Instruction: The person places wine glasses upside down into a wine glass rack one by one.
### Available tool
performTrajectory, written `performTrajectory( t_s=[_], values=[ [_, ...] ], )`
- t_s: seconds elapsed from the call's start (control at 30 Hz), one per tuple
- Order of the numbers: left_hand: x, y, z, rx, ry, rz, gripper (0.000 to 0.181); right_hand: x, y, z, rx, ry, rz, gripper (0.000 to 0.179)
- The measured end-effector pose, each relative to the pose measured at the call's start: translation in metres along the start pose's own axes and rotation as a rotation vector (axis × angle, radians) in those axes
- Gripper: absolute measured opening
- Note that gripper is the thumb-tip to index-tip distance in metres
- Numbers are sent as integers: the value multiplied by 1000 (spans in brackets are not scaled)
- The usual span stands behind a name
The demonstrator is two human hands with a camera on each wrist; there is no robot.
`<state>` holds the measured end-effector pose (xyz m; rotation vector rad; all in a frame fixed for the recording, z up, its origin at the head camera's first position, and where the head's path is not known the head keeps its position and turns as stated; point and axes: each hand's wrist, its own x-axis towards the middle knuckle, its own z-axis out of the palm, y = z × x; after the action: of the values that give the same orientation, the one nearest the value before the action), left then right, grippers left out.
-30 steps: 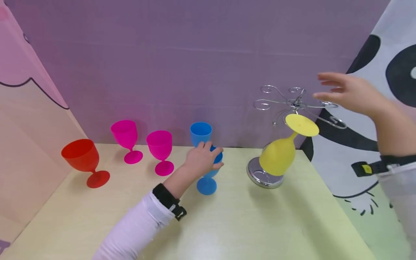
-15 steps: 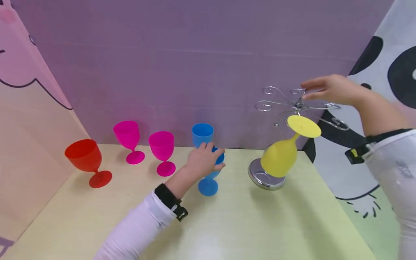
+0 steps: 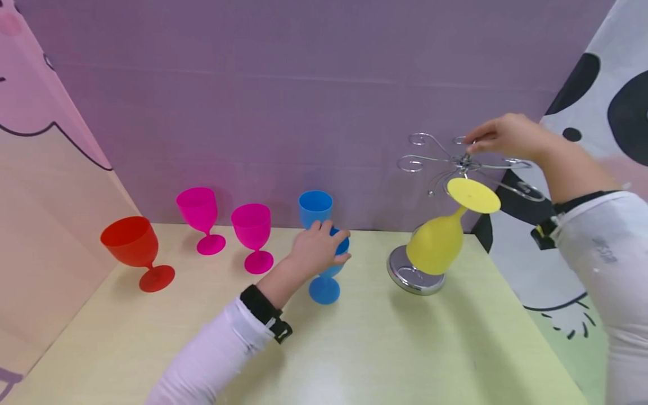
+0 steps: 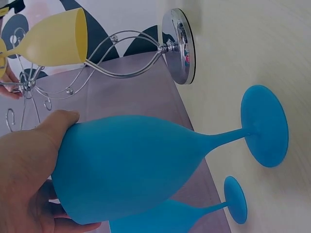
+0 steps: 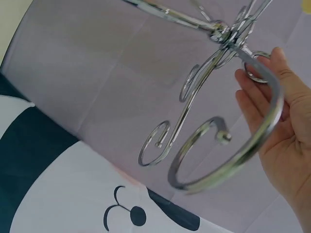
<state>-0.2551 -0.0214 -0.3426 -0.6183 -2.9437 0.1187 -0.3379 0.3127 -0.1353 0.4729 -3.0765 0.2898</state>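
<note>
My left hand holds the nearer blue goblet round its rim, thumb on one side and fingers on the other. That goblet stands upright on the table. Over at the right, my right hand is at the top of a chrome stemware rack, with thumb and fingers pinching the small top ring. A yellow goblet hangs upside down and tilted by its foot from the rack's front. The rack's curled arms spread around the right hand.
Another blue goblet stands just behind the held one. To the left are two magenta goblets and a red goblet, all upright. A purple backdrop rises behind the table; the table's right edge lies beyond the rack.
My right hand has come left from beside the rack to its top, and its fingers have closed on the ring. The left hand stays at the blue goblet.
</note>
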Motion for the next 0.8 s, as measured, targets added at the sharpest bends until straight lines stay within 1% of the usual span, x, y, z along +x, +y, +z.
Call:
performTrajectory(
  t_s=[0.13,0.37,0.6,0.8],
  values=[
    [-1,0,0,1,2,-1,61,0,1,3,20,13,8,47],
    [0,0,-1,-2,13,-1,61,-1,6,5,27,45,-13,44],
    [-1,2,-2,-4,2,5,62,-2,10,6,48,50,13,42],
    [-1,2,0,4,9,8,62,-5,8,4,24,60,30,45]
  ],
)
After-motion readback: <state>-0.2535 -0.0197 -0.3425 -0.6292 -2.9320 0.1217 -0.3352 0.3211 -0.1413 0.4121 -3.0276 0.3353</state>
